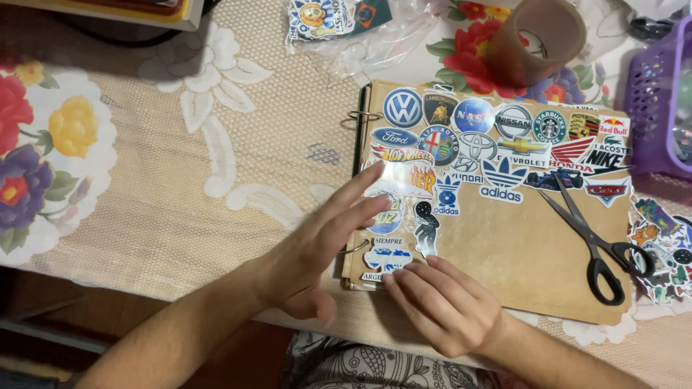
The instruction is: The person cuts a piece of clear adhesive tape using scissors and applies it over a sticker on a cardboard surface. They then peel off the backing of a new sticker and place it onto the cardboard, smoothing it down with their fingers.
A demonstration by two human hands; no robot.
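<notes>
A brown ring binder (519,245) lies on the table, its cover filled along the top and left with several colourful stickers (461,137). My left hand (324,245) hovers flat and blurred over the binder's left edge, fingers spread, holding nothing. My right hand (443,306) rests at the binder's lower left, fingertips pressing on a small blue and white sticker (386,261).
Black scissors (595,241) lie on the binder's right side. A roll of brown tape (544,39) and a clear bag of stickers (339,18) sit at the back. A purple basket (659,108) stands at far right, loose stickers (663,245) below it. The floral tablecloth (144,158) covers the table.
</notes>
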